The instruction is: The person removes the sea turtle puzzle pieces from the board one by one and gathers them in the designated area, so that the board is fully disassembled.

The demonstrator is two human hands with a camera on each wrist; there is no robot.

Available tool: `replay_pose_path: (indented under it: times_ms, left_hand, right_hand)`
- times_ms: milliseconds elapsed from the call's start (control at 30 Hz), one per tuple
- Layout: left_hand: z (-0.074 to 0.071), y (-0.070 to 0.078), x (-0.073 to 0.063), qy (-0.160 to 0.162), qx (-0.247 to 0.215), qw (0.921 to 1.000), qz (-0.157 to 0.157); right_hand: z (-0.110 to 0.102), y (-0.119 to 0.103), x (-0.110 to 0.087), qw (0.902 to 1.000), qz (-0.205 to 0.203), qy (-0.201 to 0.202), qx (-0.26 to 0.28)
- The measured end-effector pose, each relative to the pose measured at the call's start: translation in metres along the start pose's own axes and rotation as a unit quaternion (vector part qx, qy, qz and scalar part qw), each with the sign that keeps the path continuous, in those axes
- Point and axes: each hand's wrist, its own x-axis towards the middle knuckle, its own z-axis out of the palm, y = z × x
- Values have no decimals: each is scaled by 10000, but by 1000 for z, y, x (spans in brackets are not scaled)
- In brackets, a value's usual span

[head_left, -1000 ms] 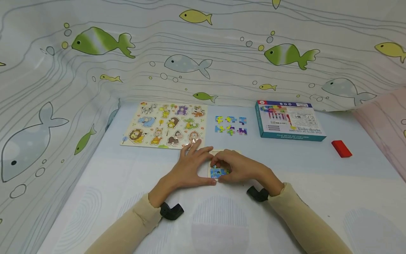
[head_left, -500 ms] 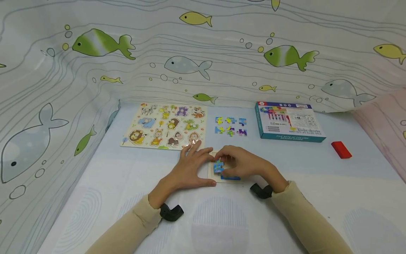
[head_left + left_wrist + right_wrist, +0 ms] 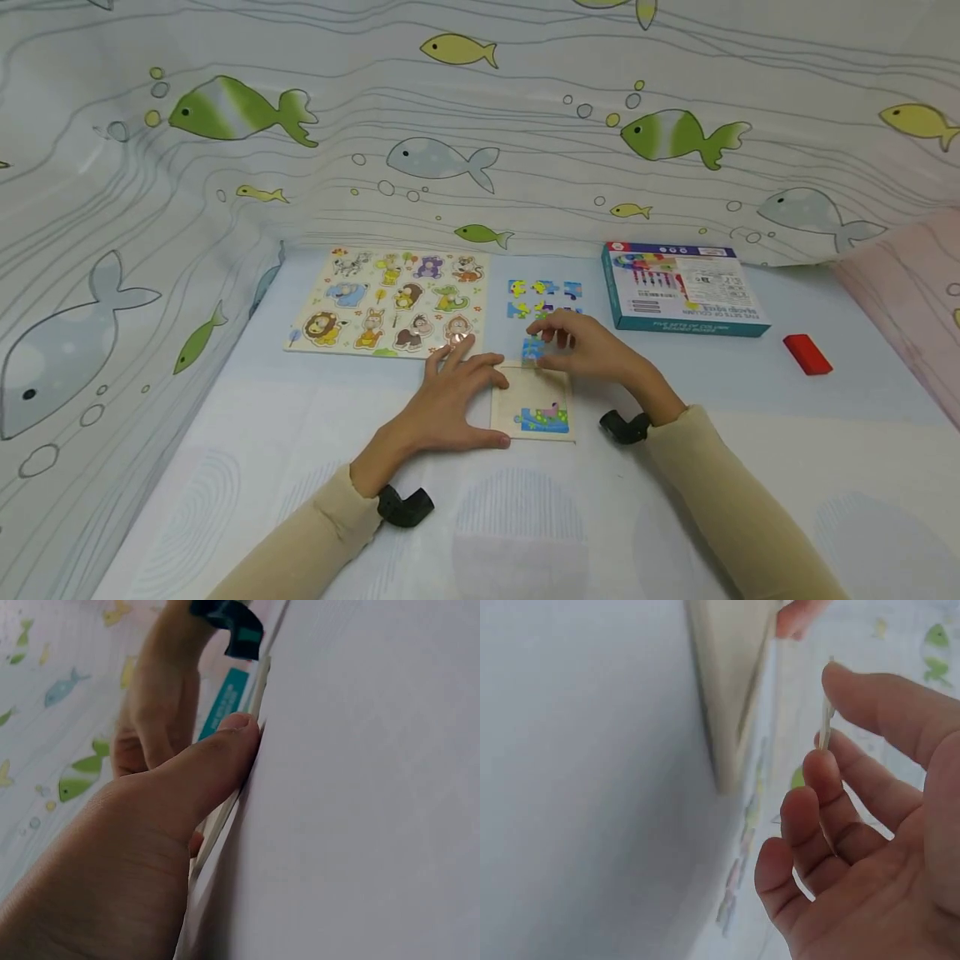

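Between thumb and fingertips my right hand pinches a blue jigsaw piece, lifted by the far edge of a small wooden puzzle board. In the right wrist view the piece shows edge-on. At the board's near right corner lie joined blue jigsaw pieces with a pink and green picture. My left hand lies with fingers spread at the board's left side, its thumb along the near left corner. The left wrist view shows that thumb against the board's edge.
Several loose jigsaw pieces lie in two rows beyond the board, partly behind my right hand. A large animal puzzle board lies at the back left. A teal-sided box and a red block are on the right.
My right hand has lifted the blue jigsaw piece from the left part of the small board and carried it away from me to the far edge. My left hand has stayed in place.
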Motion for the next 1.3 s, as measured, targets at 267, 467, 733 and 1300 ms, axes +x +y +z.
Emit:
replay_pose_path:
  times_ms: [267,467,733,1300]
  left_hand:
    - [0,0,-1,-32,-47,10000,38]
    - [3,1,-2,10,-110,9999,76]
    - [4,3,-2,-64,-94,9999,31]
    - [0,0,-1,-44,-26,10000,-6]
  right_hand:
    - [-1,3,26,9983,78,-311,-483]
    - [2,3,39,9956,251,-655,-628]
    - [4,1,44,9936,361,-754,-761]
    - [-6,-5,11,9974,44,-724,29]
